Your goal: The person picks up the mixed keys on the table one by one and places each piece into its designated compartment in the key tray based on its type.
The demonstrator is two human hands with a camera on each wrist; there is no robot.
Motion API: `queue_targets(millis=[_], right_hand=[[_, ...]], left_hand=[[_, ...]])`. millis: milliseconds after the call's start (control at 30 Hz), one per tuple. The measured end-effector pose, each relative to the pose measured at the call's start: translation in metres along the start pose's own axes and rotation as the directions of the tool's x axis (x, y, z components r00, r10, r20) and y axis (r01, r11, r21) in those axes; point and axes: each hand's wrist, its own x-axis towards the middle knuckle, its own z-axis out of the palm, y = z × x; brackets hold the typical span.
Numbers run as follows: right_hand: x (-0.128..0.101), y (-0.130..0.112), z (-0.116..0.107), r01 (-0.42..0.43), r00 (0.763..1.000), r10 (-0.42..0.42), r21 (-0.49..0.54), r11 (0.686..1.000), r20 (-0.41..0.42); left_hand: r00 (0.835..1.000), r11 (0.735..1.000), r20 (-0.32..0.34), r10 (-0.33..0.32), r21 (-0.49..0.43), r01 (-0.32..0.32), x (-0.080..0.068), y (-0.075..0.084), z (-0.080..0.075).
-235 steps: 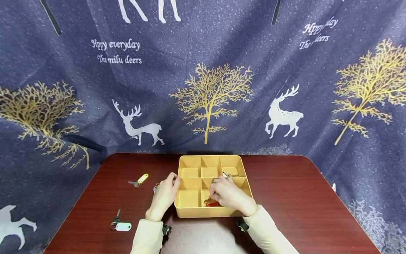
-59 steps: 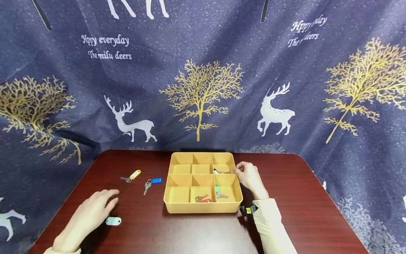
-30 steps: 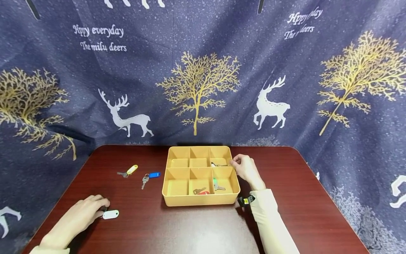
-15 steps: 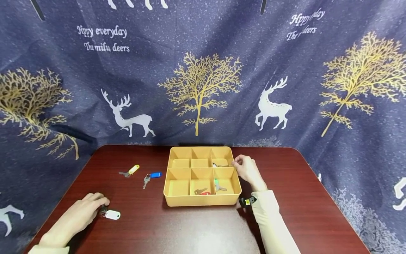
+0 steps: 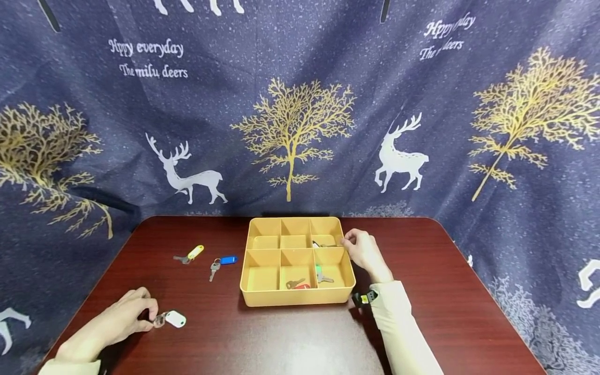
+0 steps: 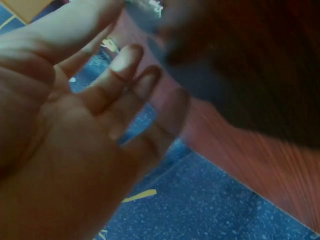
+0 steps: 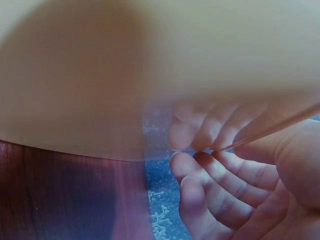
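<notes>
Head view: our left hand (image 5: 123, 319) rests low at the left of the dark red bench (image 5: 290, 338). Its fingers (image 5: 145, 312) are curled, and thumb and forefinger pinch the metal ring of the white-tagged key (image 5: 172, 319). The white tag lies on the bench just right of the fingertips, outside the grasp; the key blade itself we cannot make out. Our right hand (image 5: 363, 251) sits against the right wall of the yellow tray (image 5: 295, 299), fingers bent over the rim at the far right compartment, gripping the edge. A grey key (image 5: 323, 244) lies in that compartment just left of the fingertips, apart from them as far as we can tell. The near middle compartment holds a red-tagged key (image 5: 297, 284), the near right one a green-tagged key (image 5: 322, 274). On the bench left of the tray lie a blue-tagged key (image 5: 222, 262) and, further left, a yellow-tagged key (image 5: 189, 254).

Left wrist view: blurred; palm and loosely bent fingers (image 6: 117, 75) above the bench edge; the key is not discernible.

Right wrist view: fingers (image 7: 220, 180) curled tight against the tray wall (image 7: 150, 75).
</notes>
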Motion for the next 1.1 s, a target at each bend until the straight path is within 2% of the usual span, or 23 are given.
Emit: queue_targets(millis=[67,133,467,700,800,967,1100], right_hand=[[0.0,0.0,-0.001,0.001,1.0,-0.001,0.008,1.0,0.003],[0.0,0.0,-0.001,0.001,1.0,-0.001,0.016,1.0,0.006],[-0.001,0.0,-0.001,-0.002,1.0,0.001,0.014,1.0,0.017],[-0.001,0.001,0.0,0.003,1.0,-0.003,-0.003,1.0,0.007],[-0.001,0.001,0.0,0.009,1.0,-0.009,-0.005,1.0,0.001],[-0.001,0.0,0.0,0.015,1.0,-0.015,0.006,1.0,0.007],[-0.001,0.0,0.001,0.01,1.0,-0.01,0.004,1.0,0.002]], left_hand=[[0.994,0.996,0.082,-0.079,-0.032,0.082,0.002,0.004,-0.004],[0.985,0.99,0.134,-0.113,-0.064,0.122,0.003,0.007,-0.006],[0.979,0.981,0.189,-0.075,-0.164,0.106,0.005,0.007,-0.006],[0.985,0.953,0.171,-0.014,-0.296,0.065,-0.001,0.007,0.001],[0.99,0.948,0.14,-0.004,-0.316,0.049,-0.002,0.007,0.005],[0.998,0.95,0.052,0.029,-0.312,-0.012,-0.001,0.007,0.008],[0.999,0.939,0.027,0.042,-0.343,-0.03,0.006,0.008,0.005]])
